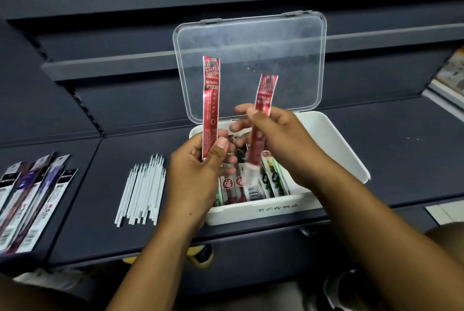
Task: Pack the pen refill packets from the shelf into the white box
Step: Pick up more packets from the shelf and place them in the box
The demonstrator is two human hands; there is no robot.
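Observation:
The white box (334, 150) stands open on the dark shelf, its clear lid (251, 42) tilted up behind it. Several refill packets (253, 186) lie inside, red, black and green. My left hand (198, 172) pinches a long red refill packet (211, 100) upright over the box's left edge. My right hand (278, 140) grips a second red refill packet (265, 95), tilted, its lower end blurred above the packets in the box.
A bundle of bare white refills (143, 190) lies on the shelf left of the box. Several more packets (30, 200) lie fanned at the far left. Dark shelf tiers rise behind. Paper goods (452, 72) sit at the right edge.

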